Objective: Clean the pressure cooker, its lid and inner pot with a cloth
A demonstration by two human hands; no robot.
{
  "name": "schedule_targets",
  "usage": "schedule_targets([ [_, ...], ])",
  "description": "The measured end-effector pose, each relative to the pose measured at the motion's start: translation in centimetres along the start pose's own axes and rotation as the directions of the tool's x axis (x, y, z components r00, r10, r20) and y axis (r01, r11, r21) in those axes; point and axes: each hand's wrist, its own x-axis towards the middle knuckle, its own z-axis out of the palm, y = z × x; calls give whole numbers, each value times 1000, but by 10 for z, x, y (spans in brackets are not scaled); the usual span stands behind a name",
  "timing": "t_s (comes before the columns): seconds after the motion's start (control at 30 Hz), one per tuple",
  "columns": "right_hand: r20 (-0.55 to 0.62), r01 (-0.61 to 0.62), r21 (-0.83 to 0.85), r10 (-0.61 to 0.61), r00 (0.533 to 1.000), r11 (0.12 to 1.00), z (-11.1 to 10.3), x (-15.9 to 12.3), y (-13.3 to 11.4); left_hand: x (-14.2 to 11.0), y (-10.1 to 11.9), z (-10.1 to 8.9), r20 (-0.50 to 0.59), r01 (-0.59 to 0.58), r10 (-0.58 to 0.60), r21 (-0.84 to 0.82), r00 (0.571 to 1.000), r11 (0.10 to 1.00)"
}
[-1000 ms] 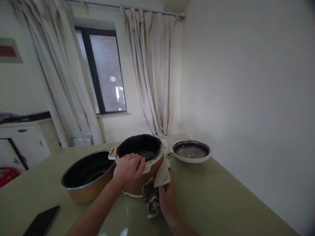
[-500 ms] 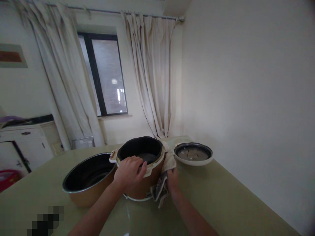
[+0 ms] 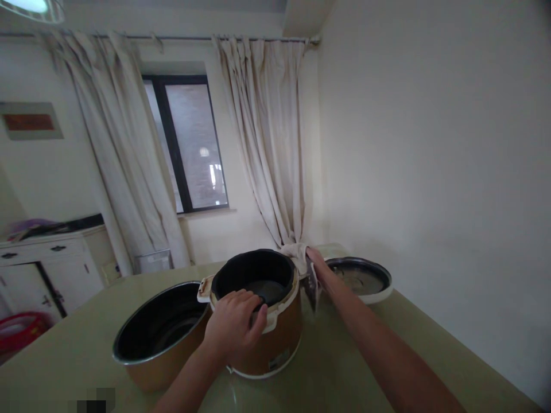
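Note:
A brown electric cooker point(image 3: 279, 332) with a white base and a black inside stands on the table. My left hand point(image 3: 236, 324) grips its near rim, fingers curled over the edge and thumb lying outside. At the cooker's far right side, my right hand point(image 3: 317, 261) presses a cloth point(image 3: 297, 250) against the outer wall. The cloth is pale with a darker hanging part, and the right fingers are partly hidden by it. Left of the cooker sits a wide brown inner pot point(image 3: 150, 370), black inside. Behind my right forearm lies the round lid point(image 3: 365, 281), dark side up.
The greenish table point(image 3: 413, 355) runs along a white wall at the right. Pale curtains point(image 3: 267, 143) flank a window point(image 3: 193, 149) behind it. At left are a white cabinet point(image 3: 81, 261) and a red basin point(image 3: 26, 332).
My right hand has moved with the cloth from the cooker's near right side up and back to its far right rim. My left hand still grips the rim. The view has tilted upward.

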Motion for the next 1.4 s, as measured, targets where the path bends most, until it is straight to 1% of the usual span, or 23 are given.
schedule_targets([
  [0.1,112,32,-230,-6,994,973,3,23,-12,-1,1,1,3,2,-2,-5,1000,1000],
  [0.17,160,93,-356,-38,986,930,17,29,-23,-1,1,0,7,4,-4,-5,1000,1000],
  [0.3,246,224,-519,-107,963,825,60,20,-41,-1,1,-2,20,17,-17,-5,1000,1000],
  [0.37,283,273,-583,-123,951,766,72,13,-46,-1,2,-2,32,27,-27,1,999,1000],
  [0.4,299,291,-612,-126,946,735,73,10,-48,-1,2,-2,36,30,-30,5,999,1000],
  [0.47,322,317,-665,-124,939,676,64,4,-54,0,2,-2,31,38,-38,10,999,999],
  [0.57,344,343,-720,-118,931,603,37,-11,-66,-1,3,-1,16,47,-47,12,999,999],
  [0.63,354,361,-748,-126,927,557,17,-30,-75,-1,4,0,13,58,-58,6,998,998],
  [0.73,371,401,-771,-162,914,496,-8,-73,-82,0,5,0,-15,76,-76,-22,997,997],
  [0.8,376,402,-737,-165,912,543,-22,-105,-76,0,6,-2,-62,77,-83,-84,995,993],
  [0.87,347,360,-660,-157,924,659,-35,-134,-60,-2,5,-6,-156,69,-103,-210,982,975],
  [0.9,316,329,-617,-158,935,715,-42,-147,-49,-4,4,-8,-219,64,-129,-281,967,958],
  [0.93,272,293,-578,-159,949,762,-48,-158,-37,-8,1,-10,-284,67,-171,-342,943,937],
  [1.0,165,211,-519,-146,975,828,-58,-173,-12,-20,-9,-14,-398,123,-298,-409,868,904],
  [1.07,72,130,-464,-109,991,876,-63,-180,7,-39,-26,-16,-435,274,-433,-382,789,883],
  [1.1,38,97,-431,-90,995,897,-62,-181,14,-50,-36,-16,-411,372,-489,-334,769,866],
  [1.13,11,74,-393,-76,997,917,-59,-180,19,-62,-46,-15,-354,467,-531,-256,770,847],
  [1.17,-7,61,-352,-68,998,934,-54,-178,23,-74,-55,-14,-252,530,-553,-156,794,833],
  [1.2,-21,53,-312,-63,998,948,-48,-174,27,-86,-64,-12,-131,561,-563,-51,816,826],
  [1.23,-36,48,-280,-60,998,959,-40,-170,31,-97,-72,-10,-9,565,-565,49,825,824],
  [1.27,-54,42,-255,-58,997,966,-33,-166,36,-107,-78,-7,100,552,-564,129,820,824],
  [1.33,-102,28,-231,-52,993,973,-20,-159,48,-122,-89,0,231,530,-580,245,781,812],
  [1.4,-152,-2,-232,-34,988,973,-13,-156,63,-131,-99,8,283,539,-626,330,726,775],
])
